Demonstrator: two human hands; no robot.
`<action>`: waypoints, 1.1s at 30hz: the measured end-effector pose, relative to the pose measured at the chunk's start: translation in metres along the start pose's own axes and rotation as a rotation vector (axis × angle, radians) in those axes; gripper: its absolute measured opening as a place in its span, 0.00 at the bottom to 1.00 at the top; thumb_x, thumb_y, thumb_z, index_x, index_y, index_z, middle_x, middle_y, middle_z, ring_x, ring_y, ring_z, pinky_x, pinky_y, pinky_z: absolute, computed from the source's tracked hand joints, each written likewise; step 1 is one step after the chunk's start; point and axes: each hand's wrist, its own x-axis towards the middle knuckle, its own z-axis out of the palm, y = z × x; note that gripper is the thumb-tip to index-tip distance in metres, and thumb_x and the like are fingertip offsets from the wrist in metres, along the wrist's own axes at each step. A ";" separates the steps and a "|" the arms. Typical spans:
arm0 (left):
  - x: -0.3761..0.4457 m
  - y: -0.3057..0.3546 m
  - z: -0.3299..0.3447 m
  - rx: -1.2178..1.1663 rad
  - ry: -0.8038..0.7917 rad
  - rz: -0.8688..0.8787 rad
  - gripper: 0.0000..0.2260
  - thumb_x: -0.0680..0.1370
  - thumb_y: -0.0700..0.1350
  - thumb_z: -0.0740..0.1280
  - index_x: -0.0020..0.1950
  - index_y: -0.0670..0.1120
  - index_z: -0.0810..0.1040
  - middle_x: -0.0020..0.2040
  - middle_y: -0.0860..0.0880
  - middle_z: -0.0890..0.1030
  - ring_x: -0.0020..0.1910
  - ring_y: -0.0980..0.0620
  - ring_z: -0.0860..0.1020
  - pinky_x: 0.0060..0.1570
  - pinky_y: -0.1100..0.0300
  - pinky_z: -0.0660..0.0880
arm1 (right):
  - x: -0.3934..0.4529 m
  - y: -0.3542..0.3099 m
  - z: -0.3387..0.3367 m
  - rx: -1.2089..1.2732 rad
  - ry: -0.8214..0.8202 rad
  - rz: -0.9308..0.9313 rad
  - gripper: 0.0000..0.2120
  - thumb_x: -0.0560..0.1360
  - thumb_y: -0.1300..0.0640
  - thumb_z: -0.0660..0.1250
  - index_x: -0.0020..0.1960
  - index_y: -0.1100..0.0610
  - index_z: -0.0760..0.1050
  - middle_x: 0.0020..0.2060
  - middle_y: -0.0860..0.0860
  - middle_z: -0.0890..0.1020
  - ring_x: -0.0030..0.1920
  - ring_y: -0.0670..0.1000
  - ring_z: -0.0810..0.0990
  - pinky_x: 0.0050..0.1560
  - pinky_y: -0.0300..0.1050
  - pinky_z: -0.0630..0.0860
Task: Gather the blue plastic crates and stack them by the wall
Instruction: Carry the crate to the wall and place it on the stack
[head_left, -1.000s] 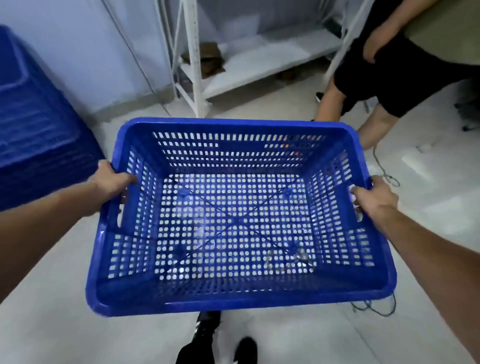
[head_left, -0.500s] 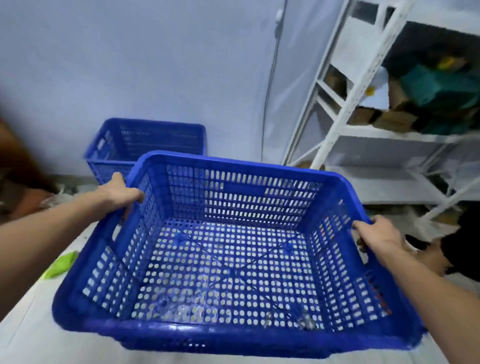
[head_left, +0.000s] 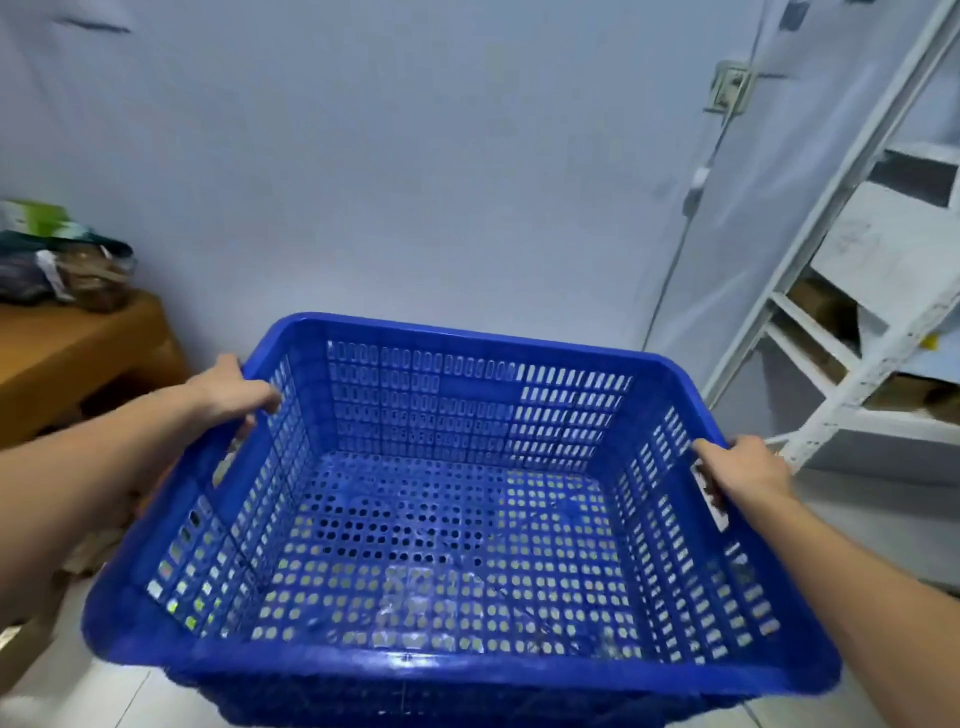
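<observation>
A: Crate noted. 1 blue plastic crate (head_left: 457, 519) is seen from above, open side up, tilted a little toward the camera. Slotted walls, a floor of round holes, a thick rolled rim. Nothing is seen lying in it.

B: Position?

A: Held in the air, in front of the pale wall (head_left: 441, 182). A second blue mesh (head_left: 415, 704) is glimpsed just under its near rim; whether the 2 touch cannot be told.

B: Hands?

A: The left hand (head_left: 228, 395) is closed over the left rim, thumb on top, fingers curled down the outer side at the handle cut-out. The right hand (head_left: 743, 467) is clamped on the right rim the same way, fingers through the handle slot. Both are wrapped tight on the crate.

B: Surroundings?

A: A wooden table (head_left: 78, 358) with bagged clutter is seen at left, a white metal rack (head_left: 852, 374) at right, and a cable (head_left: 675, 260) is run down the wall.

B: Change from 0.5 s ago?

A: The grip is unchanged. The separate blue crate then seen standing by the wall is no longer seen behind the held one. The table has come into view.
</observation>
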 end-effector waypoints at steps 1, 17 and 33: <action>0.011 0.004 -0.004 0.007 -0.001 -0.002 0.21 0.64 0.45 0.72 0.50 0.41 0.66 0.32 0.37 0.78 0.32 0.40 0.77 0.33 0.47 0.77 | 0.009 -0.014 0.006 -0.009 -0.005 -0.012 0.18 0.70 0.40 0.64 0.41 0.55 0.82 0.24 0.50 0.85 0.31 0.55 0.87 0.48 0.51 0.84; 0.372 0.043 -0.018 -0.016 -0.022 -0.174 0.19 0.73 0.40 0.71 0.57 0.38 0.65 0.38 0.34 0.77 0.32 0.39 0.76 0.28 0.50 0.75 | 0.237 -0.257 0.216 -0.077 -0.076 0.009 0.19 0.75 0.41 0.64 0.45 0.57 0.79 0.34 0.57 0.87 0.29 0.57 0.87 0.41 0.49 0.85; 0.598 0.070 0.012 0.022 -0.135 -0.106 0.21 0.75 0.43 0.70 0.61 0.45 0.61 0.46 0.34 0.75 0.37 0.40 0.76 0.32 0.49 0.76 | 0.340 -0.343 0.318 -0.136 0.029 0.078 0.16 0.79 0.42 0.64 0.50 0.55 0.80 0.35 0.55 0.86 0.31 0.56 0.86 0.49 0.55 0.85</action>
